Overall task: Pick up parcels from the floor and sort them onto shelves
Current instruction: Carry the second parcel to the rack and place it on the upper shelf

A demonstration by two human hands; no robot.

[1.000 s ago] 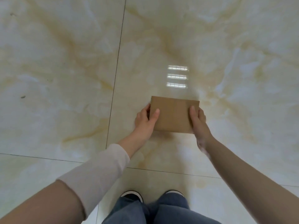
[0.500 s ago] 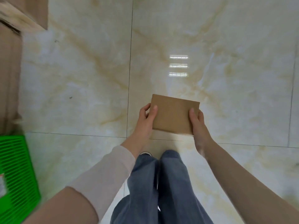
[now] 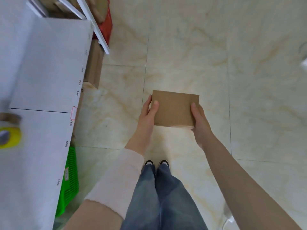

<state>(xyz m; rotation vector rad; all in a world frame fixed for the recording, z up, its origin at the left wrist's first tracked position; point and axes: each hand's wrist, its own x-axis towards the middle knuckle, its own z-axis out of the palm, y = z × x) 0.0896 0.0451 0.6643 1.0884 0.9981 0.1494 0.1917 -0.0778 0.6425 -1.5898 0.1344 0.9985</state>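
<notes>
A small brown cardboard parcel (image 3: 174,108) is held level above the marble floor, in front of me at mid-frame. My left hand (image 3: 147,113) grips its left edge, thumb on top. My right hand (image 3: 199,120) grips its right edge, thumb on top as well. A white shelf top (image 3: 43,72) with small number labels along its front edge runs down the left side of the view. The parcel is well to the right of the shelf and apart from it.
A yellow tape roll (image 3: 10,137) lies on the shelf top at far left. Below the shelf sit a green plastic basket (image 3: 69,180), brown cartons (image 3: 94,65) and a red basket (image 3: 105,25). My legs and shoes (image 3: 157,163) stand on the tiled floor.
I have stood up and the view has swung left: the white shelf top, tape roll and red basket have come into sight. Both hands keep the same hold on the parcel.
</notes>
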